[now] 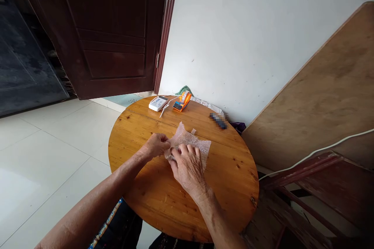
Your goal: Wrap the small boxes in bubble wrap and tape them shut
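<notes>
A sheet of bubble wrap [191,141] lies on the round wooden table [163,198], near its middle. My left hand [154,145] pinches the wrap's left edge with curled fingers. My right hand [187,166] presses down on the near edge of the wrap, fingers bent over it. Something small seems folded inside the wrap under my fingers, but I cannot make it out. A small piece of tape [193,130] sits just beyond the wrap.
At the table's far edge stand a white device [158,103] with a cord, an orange tape dispenser [182,102] and a dark small object [217,120]. A dark wooden door [111,31] is behind. A plywood board [321,97] leans at right, over wooden furniture.
</notes>
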`<control>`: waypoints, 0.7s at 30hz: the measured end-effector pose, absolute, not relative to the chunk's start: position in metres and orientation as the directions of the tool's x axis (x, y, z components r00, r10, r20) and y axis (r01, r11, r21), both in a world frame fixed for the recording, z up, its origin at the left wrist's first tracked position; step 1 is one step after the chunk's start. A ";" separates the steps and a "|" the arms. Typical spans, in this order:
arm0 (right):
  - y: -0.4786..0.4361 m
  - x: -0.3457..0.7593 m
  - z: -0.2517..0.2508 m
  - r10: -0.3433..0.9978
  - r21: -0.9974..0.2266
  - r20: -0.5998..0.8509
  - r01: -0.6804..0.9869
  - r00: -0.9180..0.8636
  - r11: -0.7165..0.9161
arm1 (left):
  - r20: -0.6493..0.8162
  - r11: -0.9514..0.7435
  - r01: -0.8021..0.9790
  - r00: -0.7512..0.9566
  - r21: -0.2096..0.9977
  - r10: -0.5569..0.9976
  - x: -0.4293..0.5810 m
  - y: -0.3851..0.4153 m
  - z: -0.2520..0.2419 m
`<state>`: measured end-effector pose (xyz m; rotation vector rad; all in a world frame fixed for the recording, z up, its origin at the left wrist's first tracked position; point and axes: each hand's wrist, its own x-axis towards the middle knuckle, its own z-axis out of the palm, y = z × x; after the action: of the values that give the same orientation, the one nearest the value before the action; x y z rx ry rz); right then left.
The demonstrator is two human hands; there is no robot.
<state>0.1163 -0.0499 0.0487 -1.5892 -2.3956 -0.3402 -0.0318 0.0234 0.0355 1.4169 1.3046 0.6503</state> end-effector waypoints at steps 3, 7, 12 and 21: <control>-0.060 0.121 0.052 0.876 -0.060 0.334 0.920 -0.348 0.388 | -0.250 0.146 0.320 0.312 0.936 0.917 -0.023 0.017 0.042; -0.075 0.136 0.051 0.850 -0.247 0.383 0.847 -0.362 0.471 | -0.177 0.014 0.346 0.444 0.938 0.878 -0.026 0.009 0.049; -0.087 0.167 0.030 0.839 -0.402 0.535 0.845 -0.096 0.353 | 0.029 -0.360 0.499 0.555 0.788 0.831 -0.028 0.001 0.053; -0.095 0.176 0.029 0.952 -0.551 0.091 0.811 0.291 -0.195 | 0.222 -0.509 0.559 0.502 0.654 0.836 -0.024 -0.003 0.036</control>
<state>0.1764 -0.0954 0.0293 -2.0631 -1.5712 0.3702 -0.0236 -0.0031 0.0358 2.2396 1.1431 0.7227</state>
